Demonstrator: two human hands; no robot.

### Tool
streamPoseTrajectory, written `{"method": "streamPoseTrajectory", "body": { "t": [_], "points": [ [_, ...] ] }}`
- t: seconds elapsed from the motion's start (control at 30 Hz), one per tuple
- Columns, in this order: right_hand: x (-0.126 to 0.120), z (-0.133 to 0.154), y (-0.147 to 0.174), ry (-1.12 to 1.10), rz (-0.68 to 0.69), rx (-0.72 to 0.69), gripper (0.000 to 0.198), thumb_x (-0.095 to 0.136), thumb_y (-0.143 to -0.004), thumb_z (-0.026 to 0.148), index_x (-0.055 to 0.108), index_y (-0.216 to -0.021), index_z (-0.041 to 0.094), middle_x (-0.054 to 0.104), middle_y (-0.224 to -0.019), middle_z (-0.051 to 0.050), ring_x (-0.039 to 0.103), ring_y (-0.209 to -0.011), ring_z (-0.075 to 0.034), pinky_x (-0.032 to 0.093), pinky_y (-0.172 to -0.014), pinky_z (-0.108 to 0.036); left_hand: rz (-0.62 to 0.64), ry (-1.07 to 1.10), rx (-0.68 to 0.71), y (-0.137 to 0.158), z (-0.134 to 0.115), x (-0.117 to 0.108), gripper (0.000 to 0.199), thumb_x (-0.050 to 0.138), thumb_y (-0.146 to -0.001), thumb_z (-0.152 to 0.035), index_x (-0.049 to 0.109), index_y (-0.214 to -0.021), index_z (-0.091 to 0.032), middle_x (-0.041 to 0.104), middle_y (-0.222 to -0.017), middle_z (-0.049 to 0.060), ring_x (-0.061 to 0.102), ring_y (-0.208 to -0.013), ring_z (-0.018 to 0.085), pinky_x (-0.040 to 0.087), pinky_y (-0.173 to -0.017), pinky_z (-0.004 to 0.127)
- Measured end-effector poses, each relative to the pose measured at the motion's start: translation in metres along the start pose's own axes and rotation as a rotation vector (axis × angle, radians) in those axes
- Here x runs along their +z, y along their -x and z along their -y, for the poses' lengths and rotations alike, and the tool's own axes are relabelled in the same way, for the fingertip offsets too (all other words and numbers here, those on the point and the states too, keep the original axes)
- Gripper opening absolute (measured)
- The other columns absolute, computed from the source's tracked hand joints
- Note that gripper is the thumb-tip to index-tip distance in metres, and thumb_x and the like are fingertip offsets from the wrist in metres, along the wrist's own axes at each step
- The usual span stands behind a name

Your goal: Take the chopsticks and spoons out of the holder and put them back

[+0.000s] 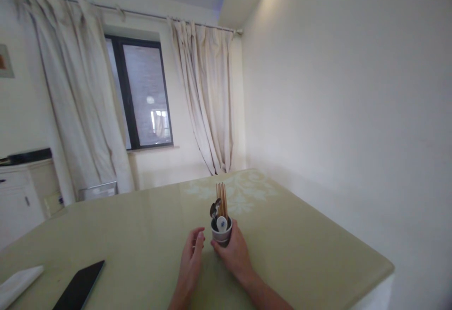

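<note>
My right hand (236,252) is wrapped round a small grey cup (221,237) on the table, thumb at the near side and fingers on the right. Wooden chopsticks (222,197) stand upright in the cup. Metal spoons (213,207) lean at its left, and a white spoon (221,224) with a small blue mark shows at the front. Just left of the cup, my left hand (193,248) is apart from it, fingers loosely curved, with a gap between thumb and fingers and nothing seen in them.
The green table (141,234) has a pale floral pattern near its far corner. At the lower left lie a dark flat device (80,285) and a white item (19,284). A wall (335,112) runs along the right side; curtains (208,88) and a window (146,93) are behind.
</note>
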State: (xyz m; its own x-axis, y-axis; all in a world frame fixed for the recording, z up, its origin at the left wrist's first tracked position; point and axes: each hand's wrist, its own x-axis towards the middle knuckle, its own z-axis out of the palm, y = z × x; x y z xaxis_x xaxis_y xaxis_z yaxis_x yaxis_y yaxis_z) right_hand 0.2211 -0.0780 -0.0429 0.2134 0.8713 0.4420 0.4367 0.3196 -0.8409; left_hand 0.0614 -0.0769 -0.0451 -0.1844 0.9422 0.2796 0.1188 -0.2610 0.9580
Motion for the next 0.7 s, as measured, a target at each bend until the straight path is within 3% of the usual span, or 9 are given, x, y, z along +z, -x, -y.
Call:
{"method": "streamPoseTrajectory", "body": {
  "t": [0.2,0.33,0.5,0.7],
  "points": [
    [-0.007,-0.019,-0.029,0.124,-0.109,-0.051,0.05,0.08,-0.071,0.039,0.063,-0.115,0.019,0.077,-0.112,-0.013,0.074,-0.103,-0.033,0.058,-0.089,-0.04,0.065,-0.015,0.023,0.008,-0.009,0.004,0.07,0.057,-0.086,-0.083,0.07,-0.111,-0.019,0.073,-0.097,0.007,0.068,-0.096,0.027,0.054,-0.089,0.039],
    [-0.018,-0.038,-0.057,0.19,-0.166,-0.063,0.046,0.076,-0.073,0.041,0.062,-0.11,0.018,0.078,-0.102,-0.012,0.075,-0.092,-0.032,0.059,-0.08,-0.04,0.101,-0.08,0.049,0.014,-0.017,0.007,0.062,0.057,-0.089,-0.079,0.069,-0.101,-0.02,0.071,-0.087,0.005,0.067,-0.089,0.026,0.052,-0.082,0.035],
    [-0.044,-0.063,-0.087,0.235,-0.214,-0.019,0.047,0.074,-0.072,0.043,0.061,-0.111,0.019,0.078,-0.101,-0.014,0.076,-0.089,-0.033,0.057,-0.076,-0.04,0.135,-0.154,0.1,0.015,-0.015,0.007,0.057,0.054,-0.093,-0.076,0.067,-0.09,-0.021,0.068,-0.082,0.004,0.063,-0.083,0.024,0.048,-0.074,0.031],
    [-0.074,-0.088,-0.096,0.305,-0.321,0.067,0.052,0.07,-0.073,0.05,0.062,-0.111,0.016,0.075,-0.104,-0.022,0.074,-0.092,-0.039,0.054,-0.076,-0.043,0.197,-0.244,0.141,0.017,-0.009,0.007,0.05,0.051,-0.098,-0.068,0.056,-0.078,-0.022,0.055,-0.073,0.0,0.052,-0.071,0.018,0.04,-0.067,0.028]
  ]
}}
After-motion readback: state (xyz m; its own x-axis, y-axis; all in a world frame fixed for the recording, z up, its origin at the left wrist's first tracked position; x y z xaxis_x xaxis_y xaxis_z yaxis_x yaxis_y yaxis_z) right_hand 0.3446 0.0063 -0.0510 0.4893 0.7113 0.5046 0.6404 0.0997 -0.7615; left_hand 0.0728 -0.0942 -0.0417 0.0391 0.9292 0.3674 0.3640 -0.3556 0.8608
